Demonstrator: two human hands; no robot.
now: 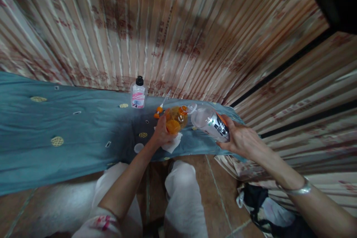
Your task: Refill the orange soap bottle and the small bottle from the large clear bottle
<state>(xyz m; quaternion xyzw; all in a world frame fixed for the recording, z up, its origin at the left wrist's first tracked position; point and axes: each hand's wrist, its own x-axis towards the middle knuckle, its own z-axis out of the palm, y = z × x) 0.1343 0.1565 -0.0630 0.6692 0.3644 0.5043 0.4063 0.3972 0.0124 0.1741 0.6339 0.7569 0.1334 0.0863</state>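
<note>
Head view: my left hand [162, 131] grips orange bottle [180, 117], right hand [242, 138] clear bottle [205, 118]; likely light, slippery; best held mid-body.

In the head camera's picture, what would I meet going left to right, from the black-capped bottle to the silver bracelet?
Black-capped bottle → orange pump top → orange bottle → clear bottle → right hand → silver bracelet.

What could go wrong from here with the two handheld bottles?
1. The clear bottle is held slanted, its mouth by the orange bottle's; a wobble of the right hand or left hand might spill any liquid onto the blue-green cloth.
2. The orange pump lies loose near the left hand; a bump might shift it.
</note>
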